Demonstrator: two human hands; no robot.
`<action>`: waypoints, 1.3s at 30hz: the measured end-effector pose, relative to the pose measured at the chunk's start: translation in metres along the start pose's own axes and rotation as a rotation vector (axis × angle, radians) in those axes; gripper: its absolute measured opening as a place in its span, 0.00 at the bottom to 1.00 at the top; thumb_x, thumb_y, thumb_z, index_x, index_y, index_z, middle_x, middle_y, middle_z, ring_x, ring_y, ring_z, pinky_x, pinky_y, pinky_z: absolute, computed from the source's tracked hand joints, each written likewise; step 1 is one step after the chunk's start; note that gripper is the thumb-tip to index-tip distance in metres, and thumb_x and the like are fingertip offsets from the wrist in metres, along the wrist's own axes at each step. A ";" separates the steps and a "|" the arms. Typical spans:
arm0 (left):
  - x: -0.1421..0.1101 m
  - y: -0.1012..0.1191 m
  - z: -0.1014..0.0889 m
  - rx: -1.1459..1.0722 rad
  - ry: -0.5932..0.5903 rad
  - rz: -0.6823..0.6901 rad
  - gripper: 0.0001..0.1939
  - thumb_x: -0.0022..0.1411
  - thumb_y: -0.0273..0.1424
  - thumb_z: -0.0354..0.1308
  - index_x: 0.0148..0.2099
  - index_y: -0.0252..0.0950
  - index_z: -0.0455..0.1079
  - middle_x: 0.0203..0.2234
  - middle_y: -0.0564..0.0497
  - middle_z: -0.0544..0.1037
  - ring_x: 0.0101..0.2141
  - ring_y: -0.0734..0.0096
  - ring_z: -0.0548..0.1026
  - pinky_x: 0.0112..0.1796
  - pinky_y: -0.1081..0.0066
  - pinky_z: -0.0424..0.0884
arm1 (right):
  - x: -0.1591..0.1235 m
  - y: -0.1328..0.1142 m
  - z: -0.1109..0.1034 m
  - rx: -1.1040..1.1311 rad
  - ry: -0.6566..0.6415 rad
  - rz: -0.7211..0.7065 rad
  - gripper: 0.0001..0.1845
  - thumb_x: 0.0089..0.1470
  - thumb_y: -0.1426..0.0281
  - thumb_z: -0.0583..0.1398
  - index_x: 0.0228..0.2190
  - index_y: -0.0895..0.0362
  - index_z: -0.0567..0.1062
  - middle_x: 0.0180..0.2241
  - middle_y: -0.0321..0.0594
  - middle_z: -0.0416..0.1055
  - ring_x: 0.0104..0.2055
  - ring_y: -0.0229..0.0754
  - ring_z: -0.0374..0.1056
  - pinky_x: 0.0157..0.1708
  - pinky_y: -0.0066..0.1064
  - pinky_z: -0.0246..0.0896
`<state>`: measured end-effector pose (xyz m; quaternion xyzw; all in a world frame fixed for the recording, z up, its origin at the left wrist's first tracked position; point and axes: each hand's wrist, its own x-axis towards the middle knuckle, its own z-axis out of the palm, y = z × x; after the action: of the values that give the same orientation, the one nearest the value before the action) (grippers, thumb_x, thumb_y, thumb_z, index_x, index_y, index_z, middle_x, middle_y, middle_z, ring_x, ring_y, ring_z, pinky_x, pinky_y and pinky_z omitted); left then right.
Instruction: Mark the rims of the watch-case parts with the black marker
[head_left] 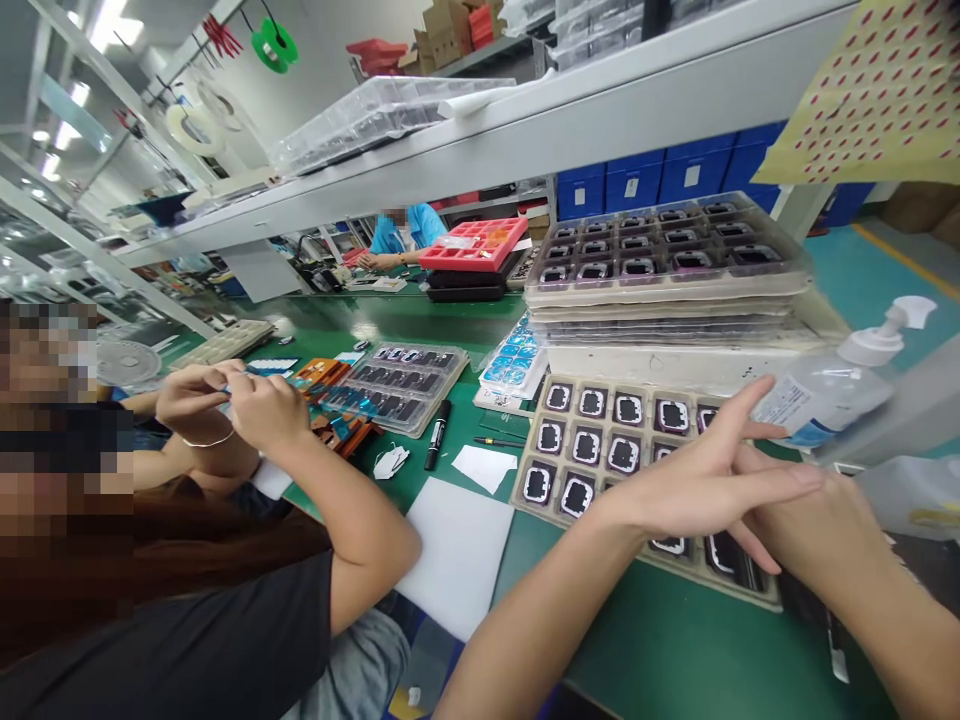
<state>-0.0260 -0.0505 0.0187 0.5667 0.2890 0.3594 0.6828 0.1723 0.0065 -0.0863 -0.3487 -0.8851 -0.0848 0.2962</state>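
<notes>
My left hand (697,485) lies across my right hand (817,520), palm to back, and the fingers of both are stretched out and spread. Neither hand holds anything. They hover over the right part of a beige tray (534,455) with rows of small dark square parts in white and purple frames. My hands and forearms hide some of the tray's pockets. A clear pump bottle (832,390) with a white pump head lies tilted just beyond my fingertips, to the right.
A tall stack of part trays (660,270) stands behind the beige tray. On the green bench lie a white foam sheet (457,550), a black marker (436,435) and a clear tray (397,385). A co-worker's hands (225,400) work close on my left. Another person (405,235) sits far back.
</notes>
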 end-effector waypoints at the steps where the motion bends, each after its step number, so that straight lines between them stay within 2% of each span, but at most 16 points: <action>1: 0.001 -0.002 -0.001 -0.013 0.026 -0.009 0.61 0.63 0.45 0.69 0.80 0.59 0.26 0.78 0.37 0.49 0.52 0.42 0.83 0.33 0.63 0.85 | 0.001 0.000 0.000 -0.042 0.004 -0.030 0.19 0.63 0.69 0.44 0.35 0.54 0.74 0.24 0.46 0.69 0.23 0.52 0.68 0.25 0.36 0.44; 5: 0.002 -0.008 -0.005 -0.023 0.131 -0.015 0.58 0.65 0.48 0.67 0.80 0.59 0.29 0.77 0.36 0.53 0.51 0.45 0.83 0.31 0.66 0.84 | 0.008 -0.005 -0.007 -0.131 0.021 -0.195 0.17 0.63 0.74 0.47 0.27 0.52 0.69 0.20 0.41 0.65 0.19 0.45 0.65 0.22 0.37 0.44; 8: -0.001 -0.008 -0.010 -0.006 0.136 -0.003 0.53 0.66 0.50 0.65 0.81 0.57 0.36 0.75 0.35 0.57 0.41 0.57 0.85 0.30 0.66 0.83 | 0.013 -0.010 -0.014 -0.150 0.048 -0.272 0.17 0.69 0.73 0.49 0.27 0.52 0.66 0.19 0.35 0.63 0.16 0.42 0.62 0.20 0.37 0.47; 10: -0.004 -0.006 -0.014 0.040 0.173 0.018 0.49 0.66 0.50 0.65 0.80 0.55 0.44 0.73 0.35 0.61 0.36 0.66 0.83 0.29 0.68 0.82 | 0.014 -0.011 -0.018 -0.156 0.062 -0.263 0.17 0.73 0.69 0.48 0.31 0.53 0.68 0.20 0.35 0.65 0.17 0.43 0.66 0.20 0.37 0.50; 13: -0.006 -0.003 -0.023 0.093 0.353 0.072 0.42 0.67 0.49 0.65 0.77 0.48 0.56 0.68 0.34 0.69 0.37 0.66 0.83 0.30 0.72 0.81 | 0.014 -0.010 -0.023 -0.193 0.106 -0.165 0.19 0.76 0.59 0.49 0.37 0.54 0.71 0.21 0.34 0.67 0.18 0.45 0.68 0.20 0.37 0.47; 15: -0.004 -0.003 -0.029 0.067 0.505 0.139 0.38 0.68 0.49 0.64 0.74 0.44 0.60 0.66 0.33 0.71 0.47 0.56 0.83 0.33 0.70 0.82 | 0.015 -0.014 -0.026 -0.126 0.169 0.011 0.19 0.75 0.53 0.52 0.40 0.53 0.73 0.20 0.32 0.67 0.18 0.45 0.67 0.19 0.36 0.48; 17: 0.001 -0.006 -0.030 0.017 0.564 0.189 0.37 0.69 0.51 0.62 0.74 0.46 0.59 0.69 0.35 0.68 0.60 0.45 0.77 0.40 0.62 0.85 | 0.016 -0.021 -0.029 0.085 0.209 0.197 0.19 0.74 0.51 0.54 0.46 0.52 0.74 0.22 0.32 0.70 0.20 0.44 0.69 0.22 0.33 0.55; 18: 0.005 -0.009 -0.028 0.004 0.555 0.199 0.37 0.70 0.52 0.60 0.75 0.48 0.57 0.71 0.37 0.65 0.65 0.43 0.72 0.45 0.57 0.84 | 0.017 -0.026 -0.029 0.202 0.207 0.248 0.19 0.74 0.52 0.54 0.50 0.52 0.74 0.27 0.34 0.74 0.25 0.44 0.73 0.26 0.33 0.60; 20: 0.012 -0.017 -0.021 0.005 0.500 0.200 0.37 0.72 0.54 0.57 0.77 0.51 0.53 0.75 0.41 0.60 0.71 0.43 0.64 0.59 0.45 0.76 | 0.019 -0.035 -0.028 0.376 0.169 0.225 0.19 0.76 0.57 0.51 0.58 0.50 0.72 0.43 0.40 0.79 0.41 0.47 0.77 0.38 0.34 0.68; 22: 0.017 -0.025 -0.011 0.046 0.476 0.213 0.38 0.73 0.54 0.55 0.78 0.52 0.52 0.76 0.42 0.58 0.73 0.45 0.62 0.69 0.44 0.63 | 0.020 -0.041 -0.024 0.432 0.140 0.130 0.19 0.76 0.62 0.49 0.59 0.50 0.72 0.51 0.44 0.75 0.53 0.50 0.74 0.50 0.40 0.67; 23: 0.019 -0.029 -0.007 0.071 0.483 0.222 0.39 0.73 0.54 0.56 0.78 0.52 0.51 0.76 0.42 0.58 0.73 0.46 0.62 0.71 0.45 0.58 | 0.021 -0.043 -0.021 0.426 0.139 0.093 0.16 0.75 0.64 0.50 0.57 0.51 0.73 0.50 0.44 0.75 0.53 0.52 0.72 0.52 0.42 0.65; 25: 0.022 -0.033 -0.001 0.089 0.506 0.220 0.39 0.73 0.53 0.57 0.78 0.52 0.50 0.76 0.42 0.58 0.70 0.46 0.66 0.71 0.44 0.58 | 0.022 -0.042 -0.016 0.360 0.163 0.034 0.11 0.73 0.67 0.54 0.51 0.53 0.73 0.45 0.44 0.74 0.49 0.52 0.71 0.51 0.44 0.64; 28: 0.020 -0.032 0.002 0.082 0.529 0.204 0.40 0.73 0.52 0.58 0.79 0.52 0.48 0.76 0.40 0.57 0.67 0.46 0.72 0.68 0.44 0.64 | 0.024 -0.038 -0.013 0.262 0.238 -0.001 0.07 0.71 0.70 0.56 0.47 0.54 0.73 0.44 0.45 0.74 0.47 0.54 0.71 0.49 0.45 0.65; 33: 0.012 -0.022 0.008 0.136 0.456 0.301 0.42 0.73 0.50 0.58 0.80 0.51 0.45 0.79 0.46 0.50 0.72 0.47 0.63 0.69 0.48 0.63 | 0.021 -0.036 -0.015 0.063 0.355 0.050 0.11 0.70 0.66 0.57 0.49 0.59 0.73 0.47 0.54 0.73 0.48 0.61 0.70 0.48 0.49 0.67; 36: 0.009 -0.020 0.012 0.159 0.445 0.347 0.44 0.73 0.49 0.60 0.81 0.53 0.42 0.80 0.50 0.46 0.75 0.47 0.56 0.71 0.49 0.60 | 0.018 -0.036 -0.015 -0.097 0.307 -0.063 0.10 0.69 0.67 0.56 0.46 0.58 0.73 0.44 0.56 0.74 0.46 0.64 0.70 0.44 0.51 0.66; 39: 0.011 -0.022 0.010 0.130 0.447 0.351 0.44 0.73 0.48 0.60 0.81 0.54 0.41 0.80 0.51 0.44 0.75 0.48 0.57 0.72 0.50 0.59 | 0.019 -0.036 -0.013 -0.038 0.182 -0.179 0.08 0.69 0.70 0.52 0.41 0.56 0.71 0.34 0.50 0.75 0.37 0.56 0.74 0.36 0.44 0.68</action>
<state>-0.0080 -0.0492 -0.0007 0.5572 0.3522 0.5689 0.4918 0.1438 -0.0139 -0.0625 -0.2645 -0.8804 -0.1590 0.3600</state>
